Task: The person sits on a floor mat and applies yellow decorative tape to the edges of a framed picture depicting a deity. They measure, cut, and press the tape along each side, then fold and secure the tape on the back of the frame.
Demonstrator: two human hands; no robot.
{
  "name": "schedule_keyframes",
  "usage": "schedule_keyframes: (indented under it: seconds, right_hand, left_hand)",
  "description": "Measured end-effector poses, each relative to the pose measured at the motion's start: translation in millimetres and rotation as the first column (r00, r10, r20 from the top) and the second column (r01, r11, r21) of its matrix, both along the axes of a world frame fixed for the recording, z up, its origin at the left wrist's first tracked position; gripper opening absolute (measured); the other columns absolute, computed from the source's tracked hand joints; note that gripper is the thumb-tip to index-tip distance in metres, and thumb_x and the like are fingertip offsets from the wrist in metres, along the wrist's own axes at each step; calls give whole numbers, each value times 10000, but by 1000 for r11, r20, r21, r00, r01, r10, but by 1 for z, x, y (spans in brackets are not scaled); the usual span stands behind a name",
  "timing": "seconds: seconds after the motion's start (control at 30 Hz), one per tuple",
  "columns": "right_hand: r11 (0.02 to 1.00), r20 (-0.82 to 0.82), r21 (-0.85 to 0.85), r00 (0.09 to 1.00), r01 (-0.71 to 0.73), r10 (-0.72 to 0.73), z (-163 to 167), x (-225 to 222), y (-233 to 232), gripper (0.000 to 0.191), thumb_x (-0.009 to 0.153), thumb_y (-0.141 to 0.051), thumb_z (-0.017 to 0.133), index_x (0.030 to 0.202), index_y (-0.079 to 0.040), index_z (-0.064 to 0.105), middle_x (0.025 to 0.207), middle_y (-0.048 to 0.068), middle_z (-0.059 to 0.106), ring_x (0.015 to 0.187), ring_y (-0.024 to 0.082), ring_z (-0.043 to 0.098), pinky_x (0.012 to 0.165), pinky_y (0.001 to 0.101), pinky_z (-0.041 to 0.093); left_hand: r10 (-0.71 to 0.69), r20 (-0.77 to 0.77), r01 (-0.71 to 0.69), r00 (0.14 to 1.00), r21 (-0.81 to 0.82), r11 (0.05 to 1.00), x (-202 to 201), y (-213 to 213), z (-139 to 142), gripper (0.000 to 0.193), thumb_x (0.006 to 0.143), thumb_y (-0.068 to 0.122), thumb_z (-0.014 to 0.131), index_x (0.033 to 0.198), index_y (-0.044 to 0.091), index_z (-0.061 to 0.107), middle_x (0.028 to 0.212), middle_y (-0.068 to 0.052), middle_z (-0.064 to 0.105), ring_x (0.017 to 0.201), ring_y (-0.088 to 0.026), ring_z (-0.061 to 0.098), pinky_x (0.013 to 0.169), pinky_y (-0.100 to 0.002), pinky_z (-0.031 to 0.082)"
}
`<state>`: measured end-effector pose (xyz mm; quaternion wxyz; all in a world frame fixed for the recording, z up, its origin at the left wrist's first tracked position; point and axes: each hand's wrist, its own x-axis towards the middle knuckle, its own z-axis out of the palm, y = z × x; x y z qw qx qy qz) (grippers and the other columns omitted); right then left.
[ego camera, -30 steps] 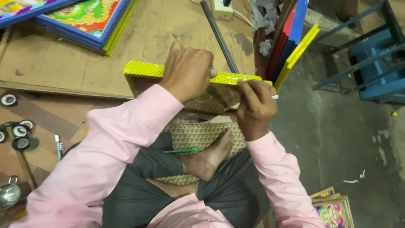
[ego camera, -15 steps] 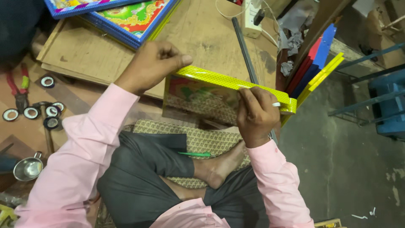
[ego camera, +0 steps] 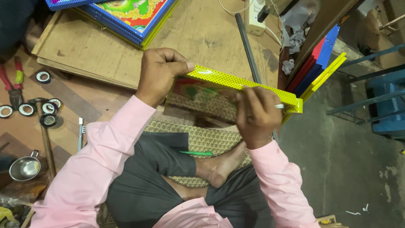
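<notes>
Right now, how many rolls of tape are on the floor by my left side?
5: one roll alone beside the board, one at the frame's left edge, and three clustered around the hammer handle. More may lie out of frame.

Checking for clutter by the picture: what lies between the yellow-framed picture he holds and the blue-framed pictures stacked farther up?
In the head view, only bare wooden board separates the yellow-framed picture from the blue-framed pictures.

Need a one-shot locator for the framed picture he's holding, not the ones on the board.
Start at the seated person's lap in pink sleeves: both hands hold one framed picture tilted above the crossed legs. The left hand grips its left end, the right hand its right. Unlike the blue-edged frames lying flat on the wooden board, it has a yellow dotted edge and is lifted.
</notes>
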<state>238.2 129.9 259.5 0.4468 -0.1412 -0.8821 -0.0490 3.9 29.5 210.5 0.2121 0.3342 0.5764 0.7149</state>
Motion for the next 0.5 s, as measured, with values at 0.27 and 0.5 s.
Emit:
schedule_keyframes:
  seconds: [0.27, 0.5]
  right_hand:
    - [995, 34, 70, 997, -77, 75, -3, -68, -43, 289, 846, 23, 707, 1134, 4, 727, 1057, 143, 686, 978, 328, 668, 883, 426, 552]
    - [994, 82, 13, 991, -107, 106, 0, -61, -39, 314, 853, 38, 713, 1158, -25, 752, 1028, 96, 689, 937, 285, 661, 838, 404, 547]
  left_hand:
    - [9, 46, -10, 999, 8, 1000, 4, -4, 7, 98, 837, 21, 796, 798, -45, 735, 736, -39, 730, 651, -57, 635, 612, -223, 519]
    - [-65, 154, 65, 986, 1, 998, 6, -13, 9, 98, 859, 39, 783, 816, -34, 734, 755, -34, 726, 650, -60, 662, 602, -234, 568]
